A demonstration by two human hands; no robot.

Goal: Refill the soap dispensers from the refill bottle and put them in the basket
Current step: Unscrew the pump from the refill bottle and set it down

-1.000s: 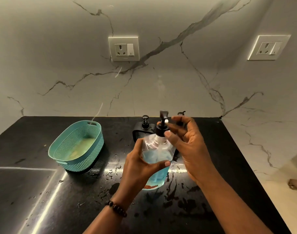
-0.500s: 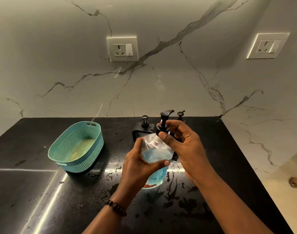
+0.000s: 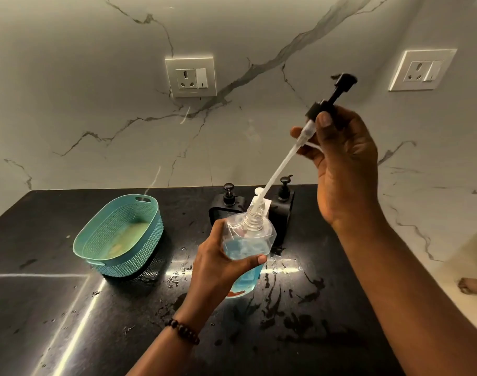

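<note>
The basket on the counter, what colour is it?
Teal, with a woven-looking pattern on its wall; the basket shows clearly in the head view.

Left hand at 6 o'clock, fingers and thumb wrapped round clear plastic bottle of blue liquid; right hand raised at 2 o'clock, pinching black pump head with white dip tube, forearm angled down to 5 o'clock.

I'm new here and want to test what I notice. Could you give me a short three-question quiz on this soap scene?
1. True or false: the pump is fully clear of the refill bottle.
2. Which hand holds the bottle: A) left hand, B) right hand?
3. How many black dispensers stand behind the bottle, and are they in the basket?

Key:
1. False; its tube tip is still in the neck.
2. A.
3. Two; neither is in the basket.
</note>
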